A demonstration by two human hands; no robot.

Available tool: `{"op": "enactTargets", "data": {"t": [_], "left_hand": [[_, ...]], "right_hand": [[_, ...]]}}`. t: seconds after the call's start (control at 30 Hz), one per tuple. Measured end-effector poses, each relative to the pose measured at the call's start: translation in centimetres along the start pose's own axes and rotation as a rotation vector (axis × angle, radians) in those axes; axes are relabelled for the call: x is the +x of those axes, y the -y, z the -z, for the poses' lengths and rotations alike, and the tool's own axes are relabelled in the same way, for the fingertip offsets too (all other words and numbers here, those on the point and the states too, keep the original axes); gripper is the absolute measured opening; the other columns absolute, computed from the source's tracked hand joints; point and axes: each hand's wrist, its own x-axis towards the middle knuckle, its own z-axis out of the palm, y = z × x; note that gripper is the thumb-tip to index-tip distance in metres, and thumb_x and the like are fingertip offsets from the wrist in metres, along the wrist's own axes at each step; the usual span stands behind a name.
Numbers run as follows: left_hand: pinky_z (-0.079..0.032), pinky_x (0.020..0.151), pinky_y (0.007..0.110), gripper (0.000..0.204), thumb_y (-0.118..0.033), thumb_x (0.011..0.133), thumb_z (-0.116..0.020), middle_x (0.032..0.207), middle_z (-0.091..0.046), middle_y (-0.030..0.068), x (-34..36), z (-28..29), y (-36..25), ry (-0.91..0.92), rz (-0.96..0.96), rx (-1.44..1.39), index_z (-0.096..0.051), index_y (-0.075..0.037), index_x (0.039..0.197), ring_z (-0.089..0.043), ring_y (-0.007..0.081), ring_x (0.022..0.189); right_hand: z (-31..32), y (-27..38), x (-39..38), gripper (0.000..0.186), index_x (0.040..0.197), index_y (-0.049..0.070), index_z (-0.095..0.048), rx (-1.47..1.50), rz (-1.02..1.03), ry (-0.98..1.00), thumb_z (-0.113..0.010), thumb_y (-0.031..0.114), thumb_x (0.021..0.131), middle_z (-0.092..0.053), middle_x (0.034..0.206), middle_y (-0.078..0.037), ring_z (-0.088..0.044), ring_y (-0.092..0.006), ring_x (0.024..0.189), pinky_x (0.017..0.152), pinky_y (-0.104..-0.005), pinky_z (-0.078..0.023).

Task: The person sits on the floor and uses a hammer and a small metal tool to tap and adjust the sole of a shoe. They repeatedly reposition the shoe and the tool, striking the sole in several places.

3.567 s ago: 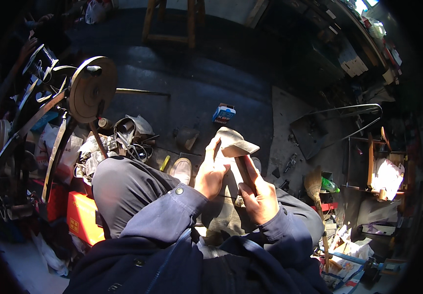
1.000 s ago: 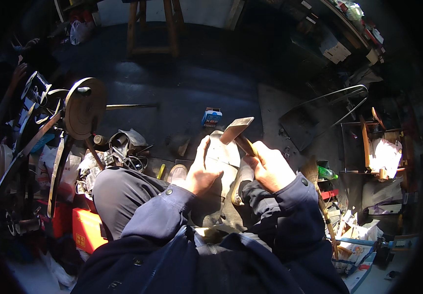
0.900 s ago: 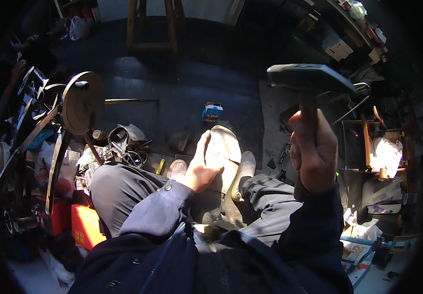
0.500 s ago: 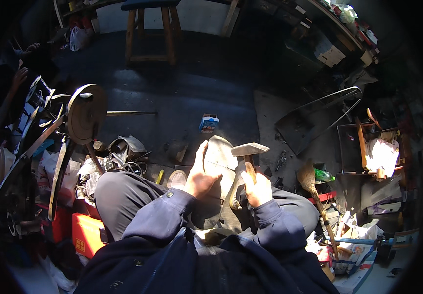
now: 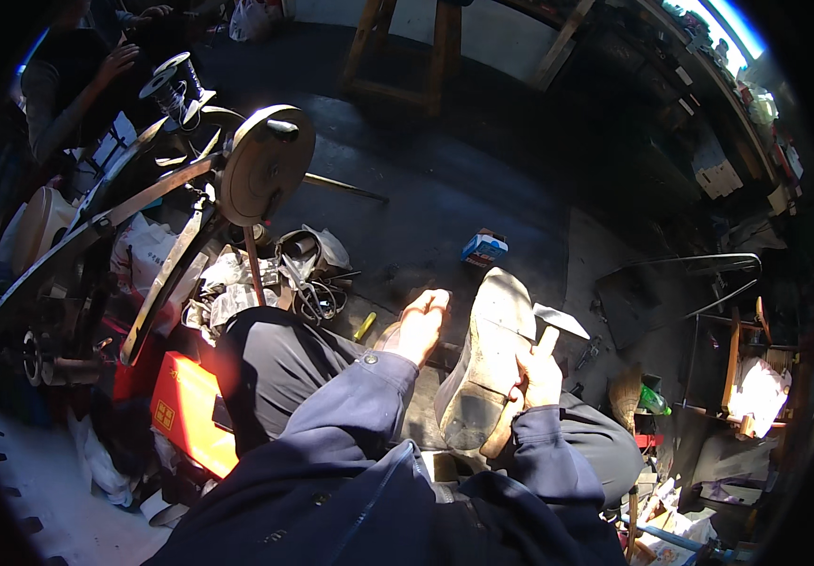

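Shoe (image 5: 499,347) looks stiff and light; grip its sides. Right hand (image 5: 541,375) wraps its fingers round the hammer (image 5: 562,321); left hand (image 5: 419,327) has fingers curled, contents unclear.

Beyond the shoe (image 5: 496,316), a blue box (image 5: 484,248) interrupts open floor (image 5: 426,212).

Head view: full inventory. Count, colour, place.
shoe: 1, pale, dark heel, sole up, centre
hammer: 1, grey head, wooden handle, right of shoe
small box: 1, blue, beyond shoe
wheel: 1, brown, upper left
large box: 1, red, lower left
bottle: 1, green, right
broom: 1, tan, by bottle
stool: 1, wooden, top
other person's hand: 1+, bare, upper left
clutter: uncounted, mixed, both sides
sleeves: 2, dark blue, lower centre
left hand: 1, bare, left of shoe
right hand: 1, bare, on hammer handle
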Motion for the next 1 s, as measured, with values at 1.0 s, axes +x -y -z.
{"op": "enactTargets", "data": {"t": [1.0], "left_hand": [[-0.054, 0.053, 0.029, 0.009, -0.008, 0.097, -0.070, 0.083, -0.073, 0.0067, 20.2, 8.7, 12.2, -0.624, 0.026, -0.143, -0.077, -0.004, 0.103, -0.071, 0.0163, 0.062]], "right_hand": [[-1.8, 1.6, -3.0, 0.042, 0.121, -0.002, -0.060, -0.106, 0.154, -0.025, -0.078, 0.018, 0.089, -0.059, 0.094, 0.001, -0.050, -0.0055, 0.071, 0.062, -0.0203, -0.041]]}}
